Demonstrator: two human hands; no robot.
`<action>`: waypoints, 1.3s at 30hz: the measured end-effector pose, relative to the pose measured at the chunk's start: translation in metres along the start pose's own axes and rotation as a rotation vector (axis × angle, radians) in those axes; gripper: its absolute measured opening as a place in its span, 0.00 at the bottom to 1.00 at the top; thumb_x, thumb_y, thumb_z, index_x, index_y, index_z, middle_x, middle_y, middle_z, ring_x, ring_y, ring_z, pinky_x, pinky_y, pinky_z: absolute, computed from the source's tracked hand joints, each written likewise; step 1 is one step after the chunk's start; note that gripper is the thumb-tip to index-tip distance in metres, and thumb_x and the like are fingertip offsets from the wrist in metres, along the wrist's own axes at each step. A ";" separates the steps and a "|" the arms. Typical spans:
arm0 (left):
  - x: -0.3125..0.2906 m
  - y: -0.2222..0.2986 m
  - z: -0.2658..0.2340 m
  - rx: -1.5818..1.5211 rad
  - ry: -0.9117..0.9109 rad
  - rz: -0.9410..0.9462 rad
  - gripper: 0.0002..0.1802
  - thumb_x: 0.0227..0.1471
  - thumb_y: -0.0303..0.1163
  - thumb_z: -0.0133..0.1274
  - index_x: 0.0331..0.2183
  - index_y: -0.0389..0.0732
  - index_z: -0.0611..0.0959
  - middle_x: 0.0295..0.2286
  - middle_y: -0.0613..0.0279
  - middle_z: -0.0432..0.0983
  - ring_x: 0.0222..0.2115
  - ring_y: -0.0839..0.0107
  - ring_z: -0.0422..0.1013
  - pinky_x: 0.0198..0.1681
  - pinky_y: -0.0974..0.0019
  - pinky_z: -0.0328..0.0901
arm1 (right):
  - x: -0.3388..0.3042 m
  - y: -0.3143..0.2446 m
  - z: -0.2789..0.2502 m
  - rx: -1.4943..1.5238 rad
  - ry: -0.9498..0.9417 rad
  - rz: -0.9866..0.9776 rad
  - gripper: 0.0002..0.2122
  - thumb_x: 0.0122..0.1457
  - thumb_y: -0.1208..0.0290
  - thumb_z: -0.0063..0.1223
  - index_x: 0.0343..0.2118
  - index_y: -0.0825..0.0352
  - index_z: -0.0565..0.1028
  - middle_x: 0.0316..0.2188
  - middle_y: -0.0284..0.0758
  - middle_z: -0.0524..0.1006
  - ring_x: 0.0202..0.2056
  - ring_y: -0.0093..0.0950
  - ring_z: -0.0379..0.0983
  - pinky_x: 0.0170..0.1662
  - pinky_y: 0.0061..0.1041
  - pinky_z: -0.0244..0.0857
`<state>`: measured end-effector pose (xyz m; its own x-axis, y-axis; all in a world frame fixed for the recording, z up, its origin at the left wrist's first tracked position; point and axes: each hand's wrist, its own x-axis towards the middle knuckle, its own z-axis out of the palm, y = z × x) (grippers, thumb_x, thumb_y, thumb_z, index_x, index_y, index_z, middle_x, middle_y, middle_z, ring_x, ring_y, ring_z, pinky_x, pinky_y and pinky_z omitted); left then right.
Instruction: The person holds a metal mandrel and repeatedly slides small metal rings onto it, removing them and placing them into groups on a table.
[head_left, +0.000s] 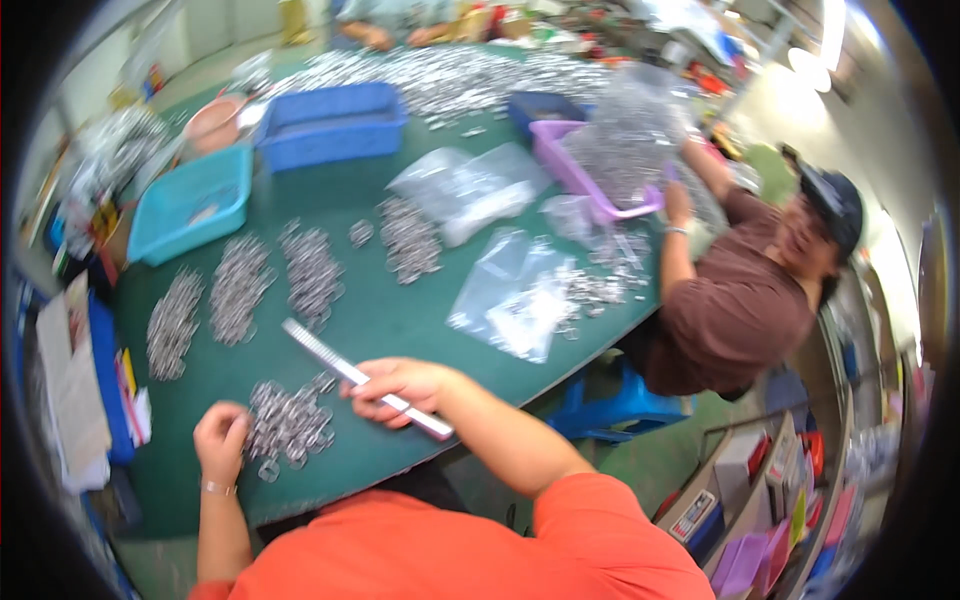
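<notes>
My right hand grips a long, narrow silvery strip with ridges along its far half, like a ruler or toothed rack. It slants from upper left to lower right above the green table. At the near left my left hand is closed, with thumb and forefinger close together. It is beside a loose heap of small metal rings, and anything in its fingers is too small to make out. Beyond lie several longer heaps of similar metal parts, including one at left and one farther right.
A turquoise tray, a blue bin and clear plastic bags lie on the green table. At right, a co-worker handles a bag of metal parts over a purple basket. A blue stool stands below the edge.
</notes>
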<state>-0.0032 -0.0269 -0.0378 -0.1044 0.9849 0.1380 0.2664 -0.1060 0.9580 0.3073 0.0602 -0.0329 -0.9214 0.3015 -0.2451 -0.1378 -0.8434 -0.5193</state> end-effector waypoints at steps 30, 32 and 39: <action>0.075 0.072 0.092 0.644 -0.412 0.424 0.08 0.33 0.27 0.61 0.21 0.42 0.77 0.23 0.66 0.69 0.26 0.66 0.66 0.31 0.66 0.57 | -0.022 -0.014 0.009 0.138 0.312 -0.436 0.12 0.53 0.76 0.50 0.40 0.69 0.64 0.16 0.31 0.62 0.12 0.17 0.56 0.12 0.15 0.51; 0.079 0.070 0.098 0.707 -0.463 0.382 0.08 0.34 0.27 0.60 0.21 0.42 0.77 0.23 0.65 0.68 0.27 0.65 0.66 0.31 0.65 0.57 | -0.024 -0.014 0.010 0.126 0.310 -0.447 0.12 0.53 0.76 0.50 0.40 0.69 0.64 0.16 0.30 0.62 0.12 0.17 0.56 0.12 0.15 0.51; 0.079 0.068 0.089 0.665 -0.522 0.303 0.06 0.36 0.25 0.58 0.21 0.40 0.77 0.24 0.63 0.68 0.29 0.63 0.66 0.33 0.63 0.60 | -0.024 -0.015 0.008 0.040 0.333 -0.442 0.13 0.52 0.75 0.51 0.39 0.68 0.63 0.18 0.30 0.64 0.12 0.17 0.58 0.12 0.15 0.51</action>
<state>0.0919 0.0556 0.0157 0.4662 0.8816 0.0738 0.7284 -0.4298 0.5335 0.3287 0.0621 -0.0125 -0.6094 0.7491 -0.2597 -0.5051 -0.6192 -0.6012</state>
